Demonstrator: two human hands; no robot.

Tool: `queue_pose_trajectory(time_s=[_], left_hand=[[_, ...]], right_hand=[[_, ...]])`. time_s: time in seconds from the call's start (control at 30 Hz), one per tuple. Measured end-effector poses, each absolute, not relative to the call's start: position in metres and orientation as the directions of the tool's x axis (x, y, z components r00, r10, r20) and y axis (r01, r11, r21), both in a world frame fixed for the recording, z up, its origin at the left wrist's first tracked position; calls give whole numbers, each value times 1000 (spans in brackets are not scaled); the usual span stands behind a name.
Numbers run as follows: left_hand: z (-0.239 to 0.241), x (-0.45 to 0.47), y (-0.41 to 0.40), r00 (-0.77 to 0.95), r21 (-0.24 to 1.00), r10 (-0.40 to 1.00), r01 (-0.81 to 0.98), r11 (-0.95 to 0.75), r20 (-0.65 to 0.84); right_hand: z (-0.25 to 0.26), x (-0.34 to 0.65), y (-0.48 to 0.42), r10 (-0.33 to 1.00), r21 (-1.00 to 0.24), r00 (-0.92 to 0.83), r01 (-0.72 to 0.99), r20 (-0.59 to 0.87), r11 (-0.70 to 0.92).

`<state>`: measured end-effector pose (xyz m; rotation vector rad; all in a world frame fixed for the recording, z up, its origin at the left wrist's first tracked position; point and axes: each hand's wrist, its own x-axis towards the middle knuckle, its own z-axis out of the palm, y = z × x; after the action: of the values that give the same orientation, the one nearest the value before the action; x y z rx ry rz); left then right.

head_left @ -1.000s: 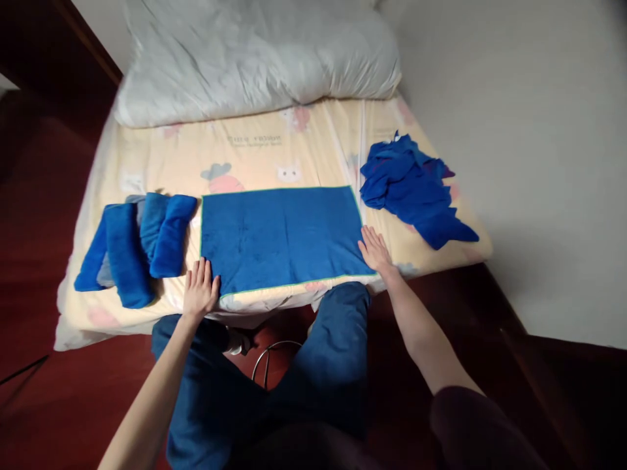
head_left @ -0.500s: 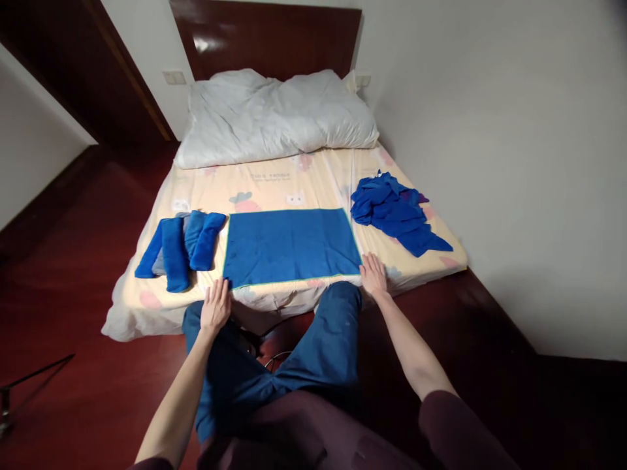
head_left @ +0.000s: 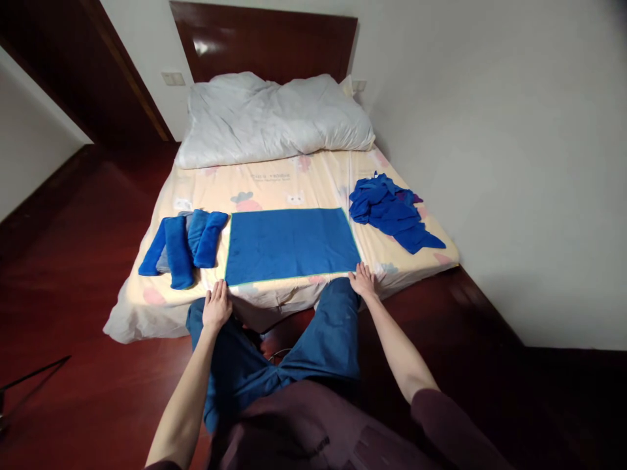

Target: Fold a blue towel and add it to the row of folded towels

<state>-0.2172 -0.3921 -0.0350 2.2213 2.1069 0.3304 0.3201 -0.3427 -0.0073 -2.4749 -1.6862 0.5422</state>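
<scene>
A blue towel (head_left: pixel 291 243) with a pale green hem lies spread flat near the foot of the bed (head_left: pixel 313 183). My left hand (head_left: pixel 217 305) rests open at the bed's edge by the towel's near left corner. My right hand (head_left: pixel 363 281) lies open at the near right corner, fingers just touching the hem. Left of the flat towel sit several rolled blue towels (head_left: pixel 183 242). A loose heap of blue towels (head_left: pixel 389 211) lies on the right side of the bed.
A white duvet (head_left: pixel 274 117) is bunched at the head of the bed against a dark wooden headboard (head_left: pixel 264 39). A white wall (head_left: pixel 490 163) runs along the right. Dark red wood floor (head_left: pixel 73 294) surrounds the bed. My blue-trousered legs (head_left: pixel 294 352) reach the bed's foot.
The view has pulled back and up, so the whole bed now shows. Both hands have slid back toward the near edge, off the towel's surface to its near corners.
</scene>
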Motion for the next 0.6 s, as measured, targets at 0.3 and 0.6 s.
queue_pose_trajectory(time_s=[0.3, 0.6], left_hand=[[-32, -229, -388, -36, 407, 984, 913, -39, 174], [-26, -219, -389, -67, 379, 985, 925, 2, 160]], right_hand=[[-51, 165, -409, 962, -922, 241, 386, 132, 30], [-72, 120, -397, 998, -997, -2, 40, -63, -63]])
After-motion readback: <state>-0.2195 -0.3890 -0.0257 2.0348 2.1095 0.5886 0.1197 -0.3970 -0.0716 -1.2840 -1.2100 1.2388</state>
